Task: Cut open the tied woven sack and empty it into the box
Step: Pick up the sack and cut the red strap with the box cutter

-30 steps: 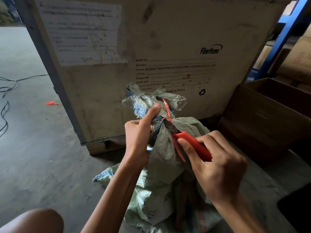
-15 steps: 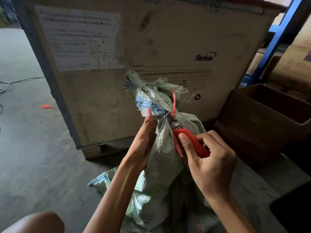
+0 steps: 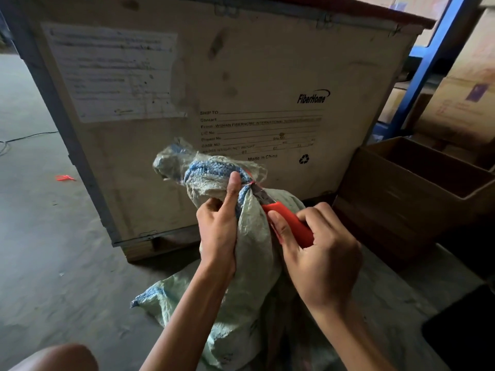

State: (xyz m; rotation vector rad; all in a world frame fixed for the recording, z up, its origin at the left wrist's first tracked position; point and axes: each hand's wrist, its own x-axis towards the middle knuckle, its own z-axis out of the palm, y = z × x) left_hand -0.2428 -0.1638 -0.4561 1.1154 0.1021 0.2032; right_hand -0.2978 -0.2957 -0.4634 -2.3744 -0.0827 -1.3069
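I had the woven sack [image 3: 257, 253] standing on the concrete floor [image 3: 53, 263] directly in front of the FiberHome crate [image 3: 241, 76], with its tied neck raised to about the level of the crate's printed shipping lines. My left hand [image 3: 219, 231] gripped the sack just below the knot. Its fingers [image 3: 211, 210] curled round the gathered cloth, and the thumb stretched up the neck to the blue-striped bunch above the tie. My right hand [image 3: 321, 258] was wrapped round the red handle of a utility knife [image 3: 292, 222], with the thumb lying along its near side. The blade [image 3: 263, 195] pointed up and to the left, its tip at the red tie [image 3: 250, 180] that cinched the neck. I could not tell whether the tie was cut. The open cardboard box [image 3: 388, 204] sat on the floor to the right of the sack, near the crate's lower right corner and apart from the sack. A sheet of paper [image 3: 115, 73] was stuck to the crate's upper left. A red scrap [image 3: 64, 178] lay on the floor left of the crate, and a blue rack upright [image 3: 426, 65] rose behind the box.
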